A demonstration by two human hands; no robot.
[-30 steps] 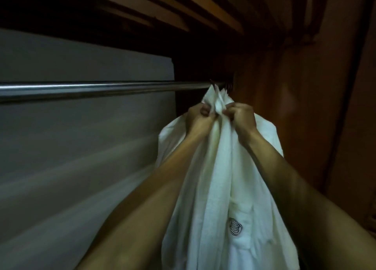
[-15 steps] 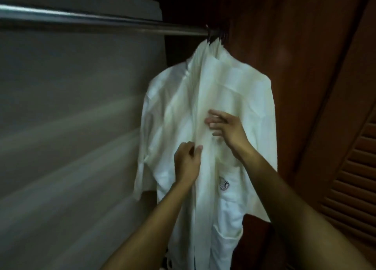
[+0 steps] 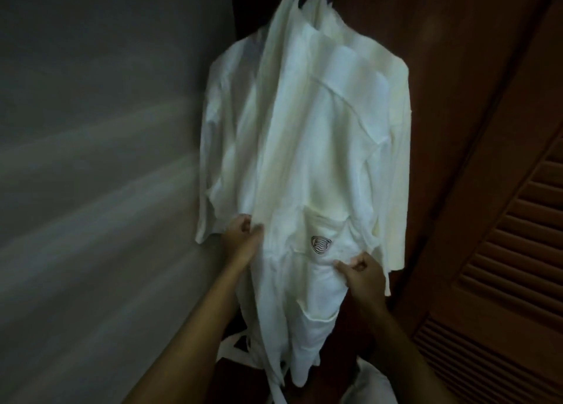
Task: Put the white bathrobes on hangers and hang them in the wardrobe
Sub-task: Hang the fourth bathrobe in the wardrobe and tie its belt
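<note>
Both hands have slid down the white bathrobe since half a second ago, from chest height to around its pocket. Left hand now pinches the front edge of the fabric, fingers curled round it. Right hand grips cloth just below the dark emblem. That robe hangs inside the wardrobe, between the grey back panel and the louvred wooden door.

head view | faces forward-down | close on hanging bathrobes
</note>
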